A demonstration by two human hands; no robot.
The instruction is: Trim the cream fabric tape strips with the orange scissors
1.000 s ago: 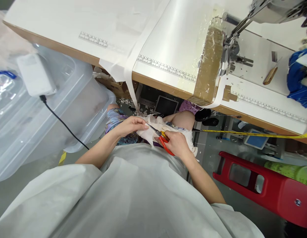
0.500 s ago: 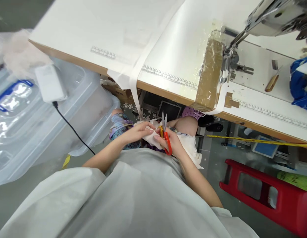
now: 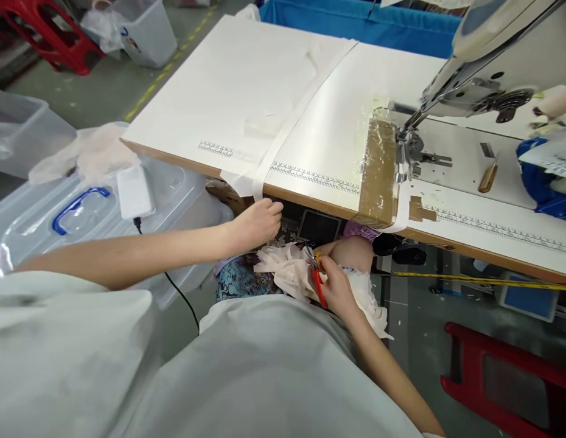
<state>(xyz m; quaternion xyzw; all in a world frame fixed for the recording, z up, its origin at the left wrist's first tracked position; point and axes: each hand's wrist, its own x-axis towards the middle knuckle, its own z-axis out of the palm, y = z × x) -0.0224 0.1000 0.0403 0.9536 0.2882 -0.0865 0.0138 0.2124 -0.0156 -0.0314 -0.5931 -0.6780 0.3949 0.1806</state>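
Note:
My left hand [image 3: 261,222] is raised to the table's front edge, beside the end of a white strip [image 3: 259,188] that hangs over it. Its fingers are closed, and whatever they hold is hidden. Low over my lap, my right hand [image 3: 338,285] grips a pair of scissors [image 3: 318,288] by the red and yellow handles, blades pointing away from me. Pale cloth pieces with ragged edges [image 3: 289,267] lie on my lap, under and beside the scissors. More of the pale cloth spreads out to the right of my right wrist.
The white table [image 3: 205,79] carries a sewing machine [image 3: 502,73], a wooden-handled tool [image 3: 488,177] and blue cloth [image 3: 538,182]. At left, a lidded plastic bin [image 3: 173,182] bears a white device [image 3: 135,192] with a black cable. A red stool [image 3: 506,371] stands at right.
My left hand has left the cloth on my lap and moved up to the table edge. My right hand keeps the scissors, tipped lower now. The view has shifted, showing more beyond the table.

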